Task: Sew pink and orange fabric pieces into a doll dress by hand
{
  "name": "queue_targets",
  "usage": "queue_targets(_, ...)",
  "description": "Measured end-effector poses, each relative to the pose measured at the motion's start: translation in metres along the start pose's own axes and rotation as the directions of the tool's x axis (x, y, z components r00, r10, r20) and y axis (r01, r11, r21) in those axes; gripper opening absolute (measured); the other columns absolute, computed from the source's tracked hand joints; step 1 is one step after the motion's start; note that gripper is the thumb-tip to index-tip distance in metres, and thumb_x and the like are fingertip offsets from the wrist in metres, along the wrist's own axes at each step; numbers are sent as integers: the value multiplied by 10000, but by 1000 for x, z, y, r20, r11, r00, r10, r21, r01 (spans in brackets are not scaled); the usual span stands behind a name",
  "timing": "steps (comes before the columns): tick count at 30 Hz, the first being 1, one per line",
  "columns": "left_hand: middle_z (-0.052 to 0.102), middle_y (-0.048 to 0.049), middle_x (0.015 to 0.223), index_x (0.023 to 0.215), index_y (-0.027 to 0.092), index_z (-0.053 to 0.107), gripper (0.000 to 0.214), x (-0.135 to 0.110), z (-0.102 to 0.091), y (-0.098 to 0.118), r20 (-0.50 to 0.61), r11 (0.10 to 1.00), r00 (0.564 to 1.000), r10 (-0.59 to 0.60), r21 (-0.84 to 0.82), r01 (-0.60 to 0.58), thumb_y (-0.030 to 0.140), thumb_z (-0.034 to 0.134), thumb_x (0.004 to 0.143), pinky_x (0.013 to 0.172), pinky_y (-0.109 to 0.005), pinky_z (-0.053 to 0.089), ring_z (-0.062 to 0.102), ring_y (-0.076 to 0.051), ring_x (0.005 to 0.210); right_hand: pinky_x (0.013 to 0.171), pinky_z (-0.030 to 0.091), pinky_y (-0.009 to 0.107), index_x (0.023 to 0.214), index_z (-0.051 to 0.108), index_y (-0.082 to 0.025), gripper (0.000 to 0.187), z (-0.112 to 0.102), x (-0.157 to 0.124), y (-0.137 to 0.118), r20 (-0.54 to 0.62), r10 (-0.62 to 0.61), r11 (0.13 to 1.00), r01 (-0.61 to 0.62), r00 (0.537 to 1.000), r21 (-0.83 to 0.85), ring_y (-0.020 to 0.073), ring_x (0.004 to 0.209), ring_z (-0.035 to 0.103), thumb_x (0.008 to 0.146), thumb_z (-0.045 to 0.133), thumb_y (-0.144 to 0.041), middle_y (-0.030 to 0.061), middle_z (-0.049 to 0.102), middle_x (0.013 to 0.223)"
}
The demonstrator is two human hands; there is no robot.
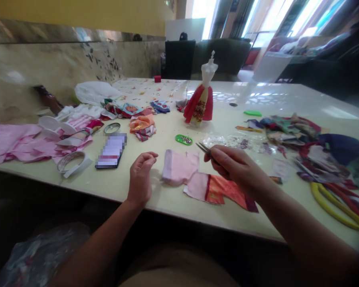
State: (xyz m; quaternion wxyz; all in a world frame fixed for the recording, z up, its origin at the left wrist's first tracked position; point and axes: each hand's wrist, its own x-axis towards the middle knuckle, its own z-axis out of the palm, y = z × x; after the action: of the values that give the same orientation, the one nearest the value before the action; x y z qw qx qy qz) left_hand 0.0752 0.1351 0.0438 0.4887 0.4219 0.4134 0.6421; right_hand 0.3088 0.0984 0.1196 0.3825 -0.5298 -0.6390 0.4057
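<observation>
My right hand (231,165) is closed around a pair of thin metal tweezers (204,148), whose tips point left over the table. Just below it lies a small pink and orange doll garment (197,179) spread flat on the cream table (137,187). My left hand (142,175) rests near the table's front edge to the left of the garment, fingers curled with thumb and fingertips pinched together; whether it holds anything is too small to see. A green oval bead tray (184,139) lies beyond the garment. A small white mannequin in a red dress (202,99) stands further back.
A dark phone (111,151) and tape rolls (71,161) lie left, with pink fabric (20,141) beyond. Folded doll clothes (142,126) sit mid-table. Fabric scraps (287,129) and yellow and red hoops (338,203) crowd the right. Dark chairs (179,59) stand behind the table.
</observation>
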Motion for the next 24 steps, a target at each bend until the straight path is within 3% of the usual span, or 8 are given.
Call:
queue_targets(4,653,8,951,735,201,597,82,1,1,2,-66,999,997,51,17,-50,242,628,800,941,-288,443,586,-135,930,607,313,296,783,582,-193,341,-21,6,30,-122,-172,896,104,977,-432,153,624,452,969,444,-444,16,517,661)
queue_targets(8,653,16,873,703,185,569,149,0,5,7,-6,1000,1000,4,6,-4,226,706,743,859,-268,471,588,-113,835,632,287,296,857,589,-186,294,-32,8,63,-157,-122,754,-11,980,-657,177,663,508,983,433,-401,50,606,731)
queue_targets(11,633,19,813,687,178,563,184,4,9,14,123,996,992,-5,87,-5,220,739,721,780,-251,476,569,-108,766,648,294,286,921,605,-184,303,-38,8,71,-156,-111,749,-20,982,-663,188,734,558,1006,410,-400,70,663,822)
queue_targets(16,641,2,812,696,174,611,170,17,28,28,278,973,961,4,220,-68,253,760,723,770,-240,484,582,-117,783,641,290,277,943,620,-185,337,-35,4,63,-88,-116,753,30,989,-658,180,748,575,1017,421,-446,69,691,845)
queue_targets(20,651,-1,814,740,184,624,230,22,57,39,389,951,921,-21,292,-101,312,810,699,766,-243,505,605,-134,800,600,257,286,955,639,-186,398,-30,3,61,-34,-106,731,55,994,-680,183,729,576,1017,409,-505,79,710,875)
queue_targets(24,648,2,789,830,197,607,313,16,96,47,534,896,841,-87,412,-169,358,835,686,718,-257,520,614,-155,778,610,295,285,1016,661,-195,417,-36,8,65,-38,-78,728,31,996,-685,199,783,602,1012,410,-527,86,724,960)
